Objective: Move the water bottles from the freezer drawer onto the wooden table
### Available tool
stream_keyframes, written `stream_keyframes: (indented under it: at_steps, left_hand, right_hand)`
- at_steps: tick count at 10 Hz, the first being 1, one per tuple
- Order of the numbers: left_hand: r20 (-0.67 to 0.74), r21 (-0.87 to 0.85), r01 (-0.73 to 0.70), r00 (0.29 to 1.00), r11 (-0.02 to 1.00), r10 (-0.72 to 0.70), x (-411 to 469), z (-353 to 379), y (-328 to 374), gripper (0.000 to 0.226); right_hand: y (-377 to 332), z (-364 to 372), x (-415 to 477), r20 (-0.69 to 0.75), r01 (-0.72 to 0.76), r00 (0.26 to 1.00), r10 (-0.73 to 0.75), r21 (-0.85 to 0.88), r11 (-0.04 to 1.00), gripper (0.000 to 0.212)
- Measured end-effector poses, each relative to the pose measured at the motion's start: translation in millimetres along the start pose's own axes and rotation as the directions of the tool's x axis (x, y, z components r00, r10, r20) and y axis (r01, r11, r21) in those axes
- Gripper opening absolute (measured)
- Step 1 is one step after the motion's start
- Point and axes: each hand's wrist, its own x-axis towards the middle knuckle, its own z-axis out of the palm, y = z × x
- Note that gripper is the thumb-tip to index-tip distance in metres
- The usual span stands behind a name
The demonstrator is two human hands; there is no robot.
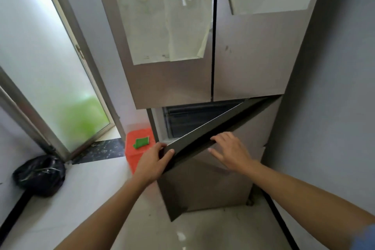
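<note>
A tall grey fridge fills the middle of the view. Its lower left freezer door [205, 184] is swung partly out toward me, hinged at the right. My left hand [154, 160] grips the door's free top corner, thumb on the front face. My right hand [231, 152] hovers over the door's top edge with fingers spread, holding nothing. Behind the door, the dark freezer drawer [188, 119] shows through the gap. No water bottles and no wooden table are visible.
An orange plastic bin [136, 148] with a green item on its lid stands left of the fridge. A black rubbish bag [40, 174] lies on the floor at left, below a frosted glass door [50, 67]. A grey wall [334, 107] closes off the right.
</note>
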Motion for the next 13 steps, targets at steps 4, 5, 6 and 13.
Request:
stream_keyframes:
  at_steps: [4, 5, 6, 13]
  left_hand:
    - [-0.423, 0.013, 0.240, 0.881, 0.971, -0.213, 90.7, -5.6, -30.4, 0.065]
    - [-0.432, -0.048, 0.270, 0.863, 0.962, -0.264, 118.1, -6.9, -31.8, 0.070]
    - [-0.427, -0.095, 0.252, 0.864, 0.963, -0.268, 144.1, -10.1, -40.0, 0.080]
    - [-0.363, 0.052, 0.260, 0.905, 0.964, -0.224, 192.4, -30.2, -71.2, 0.061]
  right_hand:
    - [3.2, 53.2, 123.7, -0.069, 0.109, 0.992, -0.108, -0.003, 0.994, 0.032]
    - [4.3, 62.6, 143.2, -0.074, 0.098, 0.992, -0.099, -0.027, 0.995, 0.035]
    - [7.5, 72.7, 154.4, -0.091, 0.126, 0.988, -0.128, -0.027, 0.992, 0.050]
    - [-14.7, 26.3, 185.6, -0.381, 0.169, 0.917, -0.120, 0.096, 0.981, 0.033]
